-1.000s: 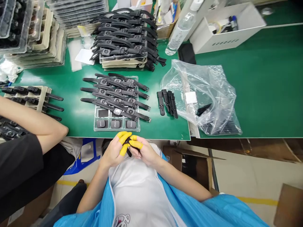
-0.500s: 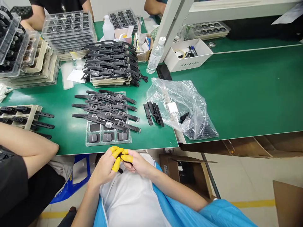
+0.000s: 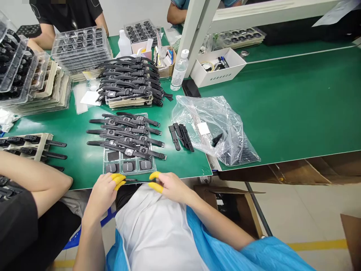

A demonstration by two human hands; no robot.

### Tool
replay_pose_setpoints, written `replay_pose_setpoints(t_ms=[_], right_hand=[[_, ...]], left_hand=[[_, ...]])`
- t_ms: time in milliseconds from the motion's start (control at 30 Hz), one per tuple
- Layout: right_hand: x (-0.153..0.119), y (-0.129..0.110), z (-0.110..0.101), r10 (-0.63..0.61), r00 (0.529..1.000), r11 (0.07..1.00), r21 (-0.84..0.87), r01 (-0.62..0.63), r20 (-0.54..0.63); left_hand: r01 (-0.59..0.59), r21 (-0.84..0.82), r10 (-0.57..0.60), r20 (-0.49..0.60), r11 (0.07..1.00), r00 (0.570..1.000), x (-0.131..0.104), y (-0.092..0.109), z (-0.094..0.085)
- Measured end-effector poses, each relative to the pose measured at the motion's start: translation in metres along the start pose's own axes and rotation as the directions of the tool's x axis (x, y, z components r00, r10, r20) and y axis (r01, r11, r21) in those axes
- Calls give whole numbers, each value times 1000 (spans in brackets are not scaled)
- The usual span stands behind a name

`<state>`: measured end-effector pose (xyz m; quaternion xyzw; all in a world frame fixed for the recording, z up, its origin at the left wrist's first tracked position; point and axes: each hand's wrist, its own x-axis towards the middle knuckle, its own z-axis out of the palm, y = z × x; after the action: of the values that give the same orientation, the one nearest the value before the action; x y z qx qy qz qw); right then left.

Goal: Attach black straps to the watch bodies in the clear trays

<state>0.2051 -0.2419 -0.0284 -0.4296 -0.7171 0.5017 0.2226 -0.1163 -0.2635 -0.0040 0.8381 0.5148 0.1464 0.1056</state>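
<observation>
My left hand (image 3: pixel 105 188), with yellow finger cots, pinches a thin black watch strap (image 3: pixel 131 180) at the table's front edge. Seen nearly edge-on, the strap points to the right; whether a watch body is attached is hidden by the fingers. Apart from it, my right hand (image 3: pixel 170 186) has its yellow-tipped thumb and finger spread, with nothing between them. Just beyond the hands lies a clear plastic tray (image 3: pixel 153 167). Black watches with straps (image 3: pixel 128 140) lie across its back rows, and square black watch bodies (image 3: pixel 128 166) sit in its front row.
Loose black straps (image 3: pixel 182 137) lie beside a clear plastic bag (image 3: pixel 222 128). Behind are stacked strapped watches (image 3: pixel 132 81), a water bottle (image 3: pixel 179 71), a white box (image 3: pixel 220 69) and tray stacks (image 3: pixel 81 52). A co-worker's arm (image 3: pixel 36 169) rests at the left.
My hands have moved apart, the left going leftward with the strap and the right going rightward. My right fingers have let go and opened. The camera view has shifted slightly.
</observation>
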Motion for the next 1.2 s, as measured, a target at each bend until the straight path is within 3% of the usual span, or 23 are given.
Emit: replay_pose_setpoints(t_ms=[67, 100, 167, 233, 300, 367, 500, 633, 733, 800, 867, 967, 1033, 1100, 1200], right_hand=[[4, 8, -17, -14, 986, 1000, -19, 12, -164], [7, 16, -28, -20, 958, 998, -67, 1, -287], [15, 36, -52, -68, 829, 967, -241, -82, -555], [23, 61, -72, -114, 730, 897, -386, -215, -673], [29, 84, -83, -89, 695, 824, -445, -351, -713], [31, 100, -85, -54, 700, 783, -465, -413, -712], [29, 111, -76, -77, 705, 785, -479, -394, -705], [28, 112, -74, -93, 673, 818, -442, -367, -733], [29, 115, -76, -96, 648, 838, -412, -357, -756], [29, 118, -77, -106, 628, 848, -399, -348, -771], [30, 120, -77, -118, 612, 855, -393, -337, -782], [31, 123, -78, -125, 596, 873, -373, -315, -793], [31, 123, -79, -113, 583, 889, -343, -302, -804], [30, 121, -80, -93, 565, 903, -309, -299, -820], [28, 115, -80, -79, 520, 917, -266, -297, -851]], left_hand=[[-6, 30, 5, 42, 1000, 999, 10, -12, -14], [7, 36, -9, 63, 999, 998, 16, -19, -20], [55, 58, -61, 107, 997, 992, 30, -36, -31], [113, 99, -128, 168, 989, 977, 46, -53, -38], [164, 105, -188, 290, 981, 938, 60, -68, -41], [247, 92, -264, 364, 965, 893, 73, -77, -43], [383, 78, -383, 378, 920, 843, 94, -84, -45], [334, 144, -363, 331, 932, 871, 103, -91, -43], [349, 198, -379, 141, 916, 915, 95, -91, -39], [406, 182, -406, -39, 895, 913, 85, -78, -33], [377, 86, -363, -146, 922, 920, 75, -51, -22], [117, -68, -122, -75, 991, 990, 68, 7, 4], [0, -20, 1, 46, 1000, 999, 70, 45, 24], [-38, 88, 26, 132, 995, 991, 75, 73, 39], [-50, 211, 12, 178, 976, 984, 85, 91, 51]])
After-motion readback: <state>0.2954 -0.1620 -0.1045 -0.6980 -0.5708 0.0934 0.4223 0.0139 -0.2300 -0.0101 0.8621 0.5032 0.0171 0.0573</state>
